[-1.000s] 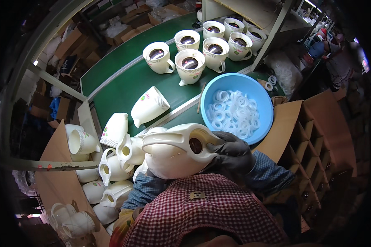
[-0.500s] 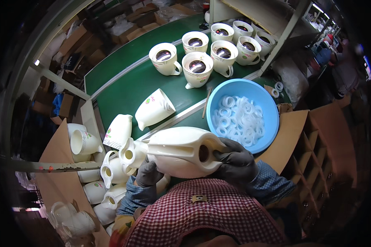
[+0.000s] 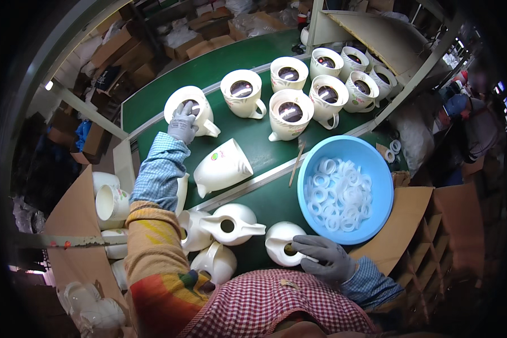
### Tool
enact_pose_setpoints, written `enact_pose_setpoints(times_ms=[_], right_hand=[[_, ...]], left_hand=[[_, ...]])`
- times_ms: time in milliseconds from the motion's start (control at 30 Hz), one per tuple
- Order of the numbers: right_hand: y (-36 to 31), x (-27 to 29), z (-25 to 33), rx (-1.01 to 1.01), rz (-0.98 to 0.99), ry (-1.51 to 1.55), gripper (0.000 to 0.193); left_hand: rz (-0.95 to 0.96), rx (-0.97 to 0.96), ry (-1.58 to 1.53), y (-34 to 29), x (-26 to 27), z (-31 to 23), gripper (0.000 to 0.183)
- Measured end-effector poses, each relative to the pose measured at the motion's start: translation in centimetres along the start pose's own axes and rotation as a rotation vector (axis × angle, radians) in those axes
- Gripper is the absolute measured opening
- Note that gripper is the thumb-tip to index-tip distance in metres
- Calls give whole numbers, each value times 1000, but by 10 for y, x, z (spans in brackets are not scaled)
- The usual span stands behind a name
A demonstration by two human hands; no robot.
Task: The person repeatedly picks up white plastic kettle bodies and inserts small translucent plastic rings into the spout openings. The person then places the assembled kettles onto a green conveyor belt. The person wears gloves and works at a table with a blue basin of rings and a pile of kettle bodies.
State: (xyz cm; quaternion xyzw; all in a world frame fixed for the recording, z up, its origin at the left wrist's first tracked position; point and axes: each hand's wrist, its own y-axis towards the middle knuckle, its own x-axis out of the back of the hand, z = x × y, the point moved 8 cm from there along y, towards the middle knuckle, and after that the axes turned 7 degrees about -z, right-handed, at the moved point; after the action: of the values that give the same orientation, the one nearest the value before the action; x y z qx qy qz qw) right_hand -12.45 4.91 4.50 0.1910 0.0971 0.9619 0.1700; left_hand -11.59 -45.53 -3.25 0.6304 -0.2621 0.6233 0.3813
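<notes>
My left hand (image 3: 182, 126), in a grey glove, reaches forward over a white handled jug (image 3: 208, 128) at the left end of a group. Its fingers stretch into the round opening, against the dark shiny piece inside. Near my apron, my gloved right hand (image 3: 328, 260) closes on the top of a white spouted jug (image 3: 279, 234), fingers at its dark hole. Several more white spouted jugs (image 3: 238, 215) stand left of it. A white jug body (image 3: 222, 168) lies on its side between my arms; another is partly hidden behind my left sleeve.
Several white handled jugs (image 3: 290, 127) with dark round openings stand on the green table (image 3: 265, 155). A blue basin (image 3: 390, 194) of translucent rings sits at right, beside a thin stick (image 3: 296, 164). Divided cardboard box (image 3: 417, 231) at right; box of jugs (image 3: 76, 217) at left.
The jug both hands held is no longer between them. My left hand has moved forward to a jug newly standing at the group's left end; my right hand has lowered onto a smaller-looking spouted jug.
</notes>
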Motion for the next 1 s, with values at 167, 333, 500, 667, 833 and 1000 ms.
enact_pose_setpoints(times_ms=[167,333,500,667,833,1000], right_hand=[[-4,6,-14,-119,-35,-15,43],[4,10,-6,10,-82,-42,44],[-21,64,46,106,-223,-227,42],[-176,263,22,-314,-877,-563,41],[-482,448,14,-1089,-1342,-1290,33],[-625,470,-35,-1733,-1300,-1060,42]], left_hand=[[179,-4,7,38,-48,-9,59],[-12,-206,-344,57,-92,12,61],[110,-64,-651,68,-99,-1,58],[-262,-184,-645,-5,-22,6,43],[-172,-343,-798,-105,43,-103,41],[-38,-271,-843,-191,57,-124,41]])
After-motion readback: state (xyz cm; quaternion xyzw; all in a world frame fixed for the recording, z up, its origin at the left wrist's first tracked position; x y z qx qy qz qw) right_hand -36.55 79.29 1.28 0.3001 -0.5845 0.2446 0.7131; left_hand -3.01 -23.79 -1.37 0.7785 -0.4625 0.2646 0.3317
